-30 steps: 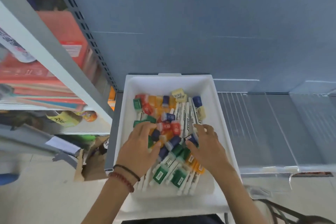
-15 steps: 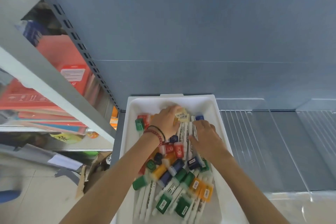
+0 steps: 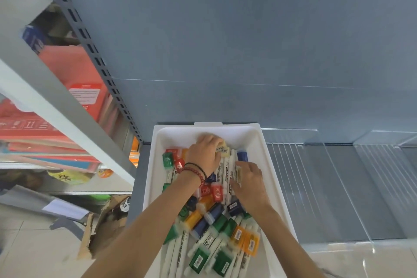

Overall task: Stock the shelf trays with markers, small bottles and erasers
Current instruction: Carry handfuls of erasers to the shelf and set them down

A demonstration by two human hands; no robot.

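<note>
**Markers (image 3: pixel 227 170) piled in a white tray (image 3: pixel 269 171) at the left end of the shelf (image 3: pixel 338 210)**

Plants the left grip (image 3: pixel 206 153) at the tray's far end, fingers curled down onto the heap and right against a yellow eraser (image 3: pixel 223 151) with a barcode sticker. Cannot tell whether pinching that eraser or only touching it. Wears a red bead bracelet (image 3: pixel 195 171) and a black band at that wrist.

Lays the right grip (image 3: pixel 248 181) near the tray's right wall, fingers fairly straight and flat on the white barrels, clamped on nothing. Leaves a narrow run of barrels between the two grips.

Finds a blue cap (image 3: pixel 242 156) just beyond the right fingertips. Finds small red and green pieces (image 3: pixel 168 160) by the left wall, too blurred to name as bottles or erasers.

Shows, at the tray's near end, more markers lying lengthwise with green caps (image 3: pixel 222 262) and orange caps (image 3: pixel 250 241).

Backs the tray against the blue rear panel (image 3: pixel 248 40), with clear dividers (image 3: pixel 336 171) on the shelf to the right. Beyond the shelf's left edge: red boxes (image 3: pixel 74 79) on a neighbouring rack, and torn cardboard (image 3: pixel 99 237) on the floor.
</note>
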